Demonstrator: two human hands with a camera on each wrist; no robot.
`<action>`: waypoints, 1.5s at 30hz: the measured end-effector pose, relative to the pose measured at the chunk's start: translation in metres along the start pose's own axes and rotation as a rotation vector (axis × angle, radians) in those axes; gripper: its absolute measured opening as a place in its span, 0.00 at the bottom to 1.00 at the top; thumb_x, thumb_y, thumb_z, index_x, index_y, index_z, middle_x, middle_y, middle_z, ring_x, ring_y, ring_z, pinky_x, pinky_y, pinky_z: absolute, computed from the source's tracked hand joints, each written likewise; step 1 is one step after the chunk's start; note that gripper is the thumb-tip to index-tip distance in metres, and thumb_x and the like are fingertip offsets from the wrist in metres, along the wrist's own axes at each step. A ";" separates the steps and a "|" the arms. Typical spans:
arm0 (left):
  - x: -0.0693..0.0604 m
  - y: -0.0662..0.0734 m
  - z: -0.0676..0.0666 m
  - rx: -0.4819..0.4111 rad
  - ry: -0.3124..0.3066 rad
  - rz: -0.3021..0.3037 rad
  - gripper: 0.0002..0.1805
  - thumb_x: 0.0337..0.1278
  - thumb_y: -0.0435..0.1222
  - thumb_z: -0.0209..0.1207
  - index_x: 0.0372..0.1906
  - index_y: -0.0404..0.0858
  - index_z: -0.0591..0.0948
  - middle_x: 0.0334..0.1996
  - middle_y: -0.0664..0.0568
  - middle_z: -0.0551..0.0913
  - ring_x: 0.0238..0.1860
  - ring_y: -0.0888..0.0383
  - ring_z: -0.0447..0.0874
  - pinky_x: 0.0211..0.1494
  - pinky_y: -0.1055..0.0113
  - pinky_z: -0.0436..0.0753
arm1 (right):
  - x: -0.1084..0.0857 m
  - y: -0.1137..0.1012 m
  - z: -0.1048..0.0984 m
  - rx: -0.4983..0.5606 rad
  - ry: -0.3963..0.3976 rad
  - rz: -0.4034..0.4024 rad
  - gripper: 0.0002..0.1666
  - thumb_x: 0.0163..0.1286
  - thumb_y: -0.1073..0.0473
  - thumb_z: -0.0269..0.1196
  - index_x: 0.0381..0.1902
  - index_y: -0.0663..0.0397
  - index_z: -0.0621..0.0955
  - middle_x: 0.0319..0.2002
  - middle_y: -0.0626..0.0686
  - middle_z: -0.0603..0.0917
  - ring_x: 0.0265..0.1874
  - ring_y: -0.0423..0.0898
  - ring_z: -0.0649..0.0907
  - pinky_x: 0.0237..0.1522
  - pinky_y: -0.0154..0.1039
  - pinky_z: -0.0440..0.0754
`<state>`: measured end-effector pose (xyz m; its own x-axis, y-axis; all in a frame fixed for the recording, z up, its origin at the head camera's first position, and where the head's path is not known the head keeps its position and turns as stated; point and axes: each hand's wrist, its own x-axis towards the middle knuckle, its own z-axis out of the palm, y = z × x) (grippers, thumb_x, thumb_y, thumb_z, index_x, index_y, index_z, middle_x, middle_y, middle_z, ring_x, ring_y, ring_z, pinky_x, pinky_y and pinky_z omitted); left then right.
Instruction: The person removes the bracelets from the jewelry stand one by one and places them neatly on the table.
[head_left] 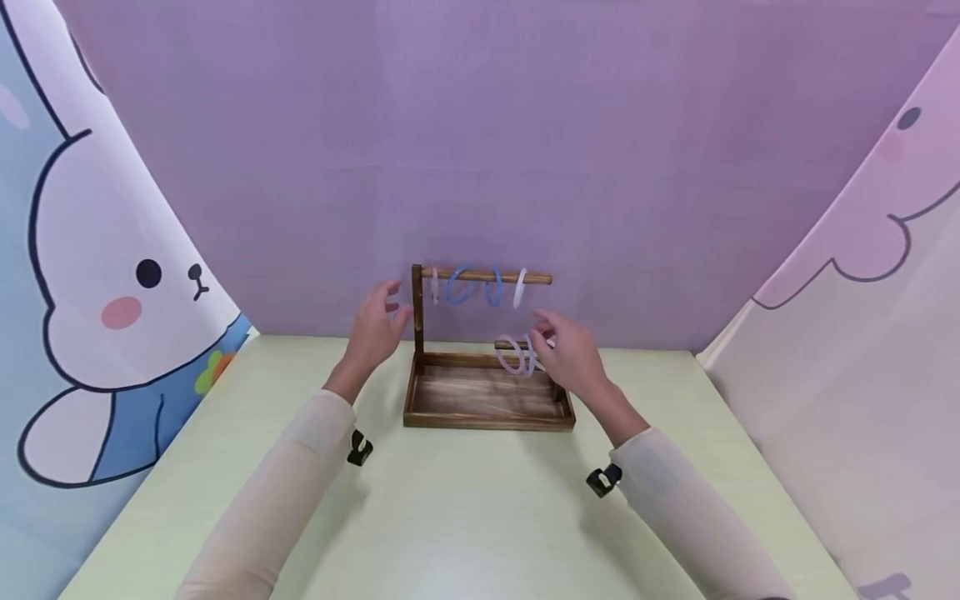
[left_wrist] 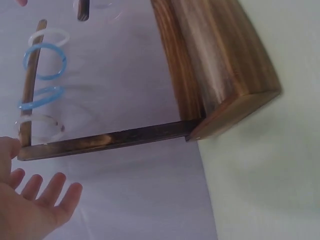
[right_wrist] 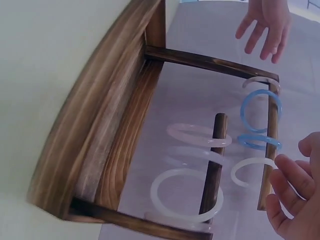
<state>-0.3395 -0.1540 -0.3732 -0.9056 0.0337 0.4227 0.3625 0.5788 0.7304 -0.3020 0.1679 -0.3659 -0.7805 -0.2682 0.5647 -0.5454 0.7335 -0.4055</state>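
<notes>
Hanging near the right fingers (head_left: 552, 320) is a white bracelet (head_left: 520, 288).

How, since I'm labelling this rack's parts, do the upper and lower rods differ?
The upper rod is longer; the lower rod is shorter. The upper rod joins the tall post, the lower rod the short post. The upper rod carries two blue bangles among paler ones; the lower rod's visible bangles are all pale. Both are brown wood.
</notes>
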 end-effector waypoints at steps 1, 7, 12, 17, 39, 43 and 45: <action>0.003 0.001 0.000 -0.014 0.000 -0.001 0.30 0.74 0.37 0.56 0.74 0.32 0.65 0.69 0.34 0.71 0.61 0.36 0.81 0.64 0.45 0.80 | 0.003 0.000 0.001 0.005 0.007 0.007 0.21 0.74 0.60 0.61 0.61 0.62 0.80 0.42 0.57 0.91 0.38 0.52 0.90 0.28 0.41 0.80; 0.021 0.004 0.000 -0.049 0.001 -0.030 0.30 0.76 0.40 0.55 0.76 0.36 0.64 0.70 0.36 0.71 0.64 0.38 0.79 0.63 0.44 0.81 | 0.026 0.000 0.004 0.016 0.030 0.105 0.22 0.74 0.58 0.61 0.61 0.62 0.80 0.45 0.58 0.91 0.41 0.54 0.90 0.38 0.47 0.86; 0.032 0.005 0.002 -0.084 0.012 -0.037 0.29 0.76 0.41 0.55 0.76 0.40 0.65 0.70 0.38 0.72 0.64 0.39 0.79 0.64 0.45 0.81 | 0.042 -0.004 0.009 0.039 0.043 0.229 0.22 0.74 0.55 0.61 0.62 0.58 0.80 0.49 0.57 0.90 0.44 0.54 0.89 0.46 0.49 0.86; 0.038 0.005 0.006 -0.122 0.005 -0.044 0.28 0.76 0.39 0.56 0.75 0.43 0.68 0.69 0.38 0.74 0.63 0.38 0.80 0.63 0.46 0.81 | 0.050 -0.008 0.018 0.067 0.040 0.294 0.21 0.73 0.53 0.63 0.58 0.56 0.82 0.48 0.55 0.90 0.41 0.51 0.90 0.39 0.45 0.87; 0.056 0.001 -0.003 -0.019 -0.083 -0.087 0.20 0.79 0.42 0.50 0.67 0.41 0.73 0.64 0.38 0.79 0.66 0.41 0.78 0.66 0.45 0.79 | 0.071 -0.009 0.042 0.100 0.075 0.474 0.17 0.71 0.52 0.66 0.53 0.54 0.85 0.41 0.54 0.90 0.37 0.51 0.88 0.34 0.42 0.82; 0.057 0.002 -0.003 -0.020 -0.084 -0.086 0.19 0.79 0.40 0.51 0.67 0.40 0.74 0.62 0.37 0.80 0.65 0.40 0.79 0.65 0.45 0.79 | 0.072 -0.008 0.042 0.098 0.081 0.469 0.16 0.71 0.54 0.65 0.53 0.54 0.86 0.39 0.54 0.91 0.35 0.50 0.87 0.32 0.40 0.80; 0.057 0.003 -0.004 -0.030 -0.085 -0.089 0.18 0.79 0.40 0.51 0.67 0.41 0.74 0.62 0.37 0.80 0.64 0.40 0.79 0.65 0.45 0.79 | 0.072 -0.008 0.042 0.098 0.090 0.463 0.16 0.71 0.54 0.65 0.53 0.55 0.86 0.39 0.54 0.91 0.34 0.50 0.87 0.32 0.39 0.80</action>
<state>-0.3888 -0.1532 -0.3451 -0.9495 0.0528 0.3094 0.2850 0.5579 0.7794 -0.3666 0.1168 -0.3521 -0.9210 0.1313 0.3666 -0.1760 0.6995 -0.6926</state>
